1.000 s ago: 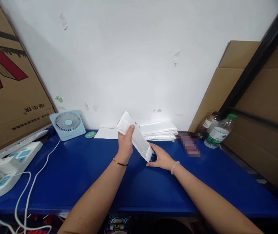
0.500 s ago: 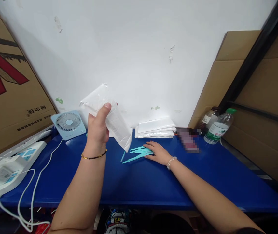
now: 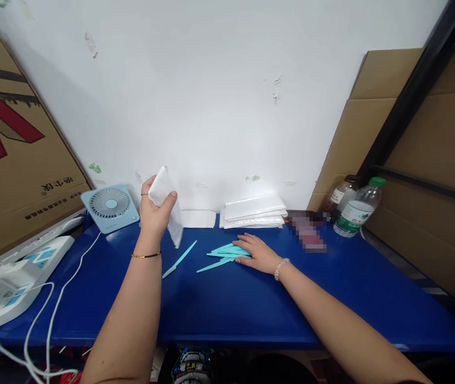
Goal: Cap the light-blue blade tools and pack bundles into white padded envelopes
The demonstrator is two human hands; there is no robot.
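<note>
My left hand grips a white packet above the blue table, its thumb on the near side and fingers behind it. My right hand lies flat with spread fingers on the right end of a pile of turquoise plastic knives. A single turquoise knife lies apart, below the packet and left of the pile. Behind the pile, a stack of white packets rests near the wall. Another flat white packet lies left of that stack.
A light blue fan stands at the back left, near a white power strip with cables. Two bottles and a blurred pinkish object are at the right. Cardboard flanks the table.
My left hand has moved left and slightly down, and its packet is now turned more edge-on. The single knife now shows fully on the table. My right hand has barely moved.
</note>
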